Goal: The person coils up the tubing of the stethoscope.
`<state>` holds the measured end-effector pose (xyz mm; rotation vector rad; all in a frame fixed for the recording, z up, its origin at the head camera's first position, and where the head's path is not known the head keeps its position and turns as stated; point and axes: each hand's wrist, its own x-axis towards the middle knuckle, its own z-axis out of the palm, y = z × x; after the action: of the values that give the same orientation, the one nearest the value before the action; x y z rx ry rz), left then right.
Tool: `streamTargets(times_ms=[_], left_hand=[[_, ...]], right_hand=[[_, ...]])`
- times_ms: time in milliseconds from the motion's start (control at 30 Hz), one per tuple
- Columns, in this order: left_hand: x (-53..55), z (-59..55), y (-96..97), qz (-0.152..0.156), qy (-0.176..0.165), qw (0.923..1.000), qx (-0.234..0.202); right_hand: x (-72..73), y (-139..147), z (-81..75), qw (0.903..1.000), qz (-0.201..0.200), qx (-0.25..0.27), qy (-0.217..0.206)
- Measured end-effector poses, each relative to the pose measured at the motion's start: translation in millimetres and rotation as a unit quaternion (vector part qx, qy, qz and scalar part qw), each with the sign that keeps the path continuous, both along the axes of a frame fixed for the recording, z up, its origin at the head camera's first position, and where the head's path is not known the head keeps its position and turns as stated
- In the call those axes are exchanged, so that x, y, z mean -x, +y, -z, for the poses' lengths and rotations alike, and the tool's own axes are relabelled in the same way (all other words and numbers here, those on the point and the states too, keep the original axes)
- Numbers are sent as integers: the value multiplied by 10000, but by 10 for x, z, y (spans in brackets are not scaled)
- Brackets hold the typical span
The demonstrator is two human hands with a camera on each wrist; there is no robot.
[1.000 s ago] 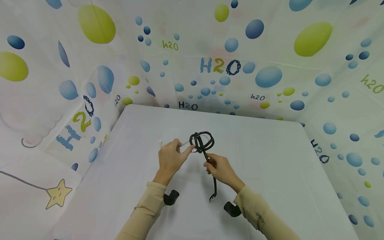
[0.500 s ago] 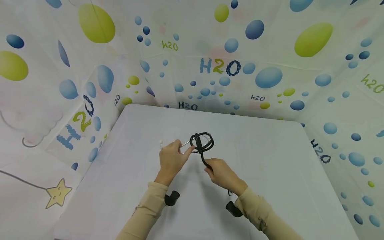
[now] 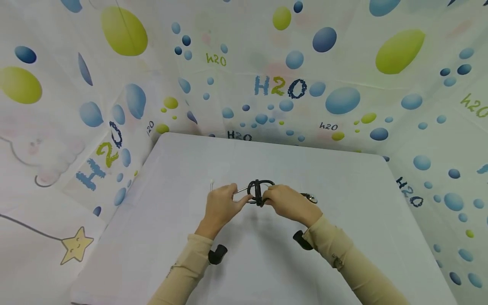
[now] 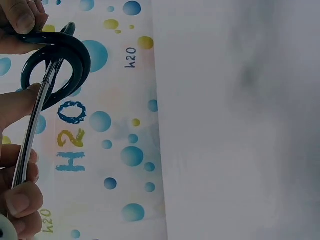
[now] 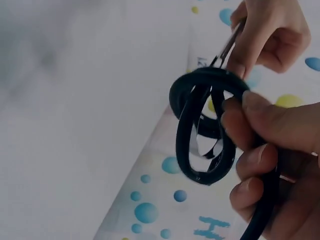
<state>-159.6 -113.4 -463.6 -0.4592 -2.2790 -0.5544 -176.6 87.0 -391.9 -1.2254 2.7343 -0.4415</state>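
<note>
A stethoscope with its black tubing (image 3: 257, 192) wound into a coil is held up over the table. My left hand (image 3: 222, 205) grips its metal ear tubes (image 4: 35, 120), thumb near the coil; one pale ear tip (image 3: 212, 183) sticks out above that hand. On the other side my right hand (image 3: 289, 202) pinches the tubing at the coil. In the right wrist view its fingers (image 5: 257, 160) curl round the tube's free length, which runs down past the palm. Beyond the right wrist the metal chest piece (image 3: 312, 198) shows.
The white table (image 3: 343, 182) spreads beneath both hands. Patterned curtains (image 3: 244, 63) with blue and green drops rise behind it and at both sides. A black wrist camera sits under the left wrist (image 3: 218, 254) and another under the right (image 3: 303, 240).
My right hand has moved up from the hanging tube to the coil, bringing the tube along. The chest piece, which hung below, is now right of that hand. The left hand keeps its grip.
</note>
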Motion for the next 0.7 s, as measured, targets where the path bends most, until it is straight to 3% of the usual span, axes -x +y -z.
streamTargets(times_ms=[367, 533, 700], left_hand=[[0, 11, 87, 520, -395, 9970, 411], [6, 15, 128, 775, -496, 9949, 413], [13, 13, 144, 1030, -610, 9921, 384]], right_hand=[[340, 153, -38, 9939, -526, 833, -488], [509, 250, -36, 9872, -462, 1052, -1102], [617, 332, 12, 9822, -442, 1196, -1379]])
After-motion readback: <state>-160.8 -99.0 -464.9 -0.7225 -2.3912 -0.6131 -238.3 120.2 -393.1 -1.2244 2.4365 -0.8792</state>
